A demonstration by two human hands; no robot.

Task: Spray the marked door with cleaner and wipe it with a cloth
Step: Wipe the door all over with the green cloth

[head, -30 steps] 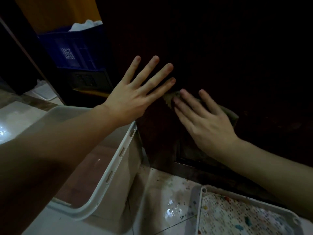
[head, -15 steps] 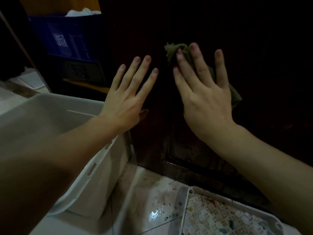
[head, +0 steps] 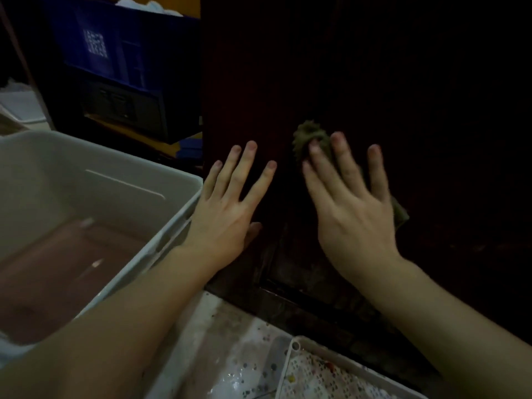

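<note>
The dark brown wooden door fills the upper right of the view. A greenish cloth lies flat against it, and my right hand presses on the cloth with straight, spread fingers. Most of the cloth is hidden under that hand; a corner shows past the little-finger side. My left hand rests flat on the door's left edge, fingers straight and spread, holding nothing. No spray bottle is in view.
A large white plastic bin stands at the left, close to the door edge. A blue crate sits behind it. A white patterned tray lies on the speckled tile floor below the door.
My right hand has slid the cloth up the door from low down, then back slightly. My left hand has stayed flat by the door's edge. The view has shifted.
</note>
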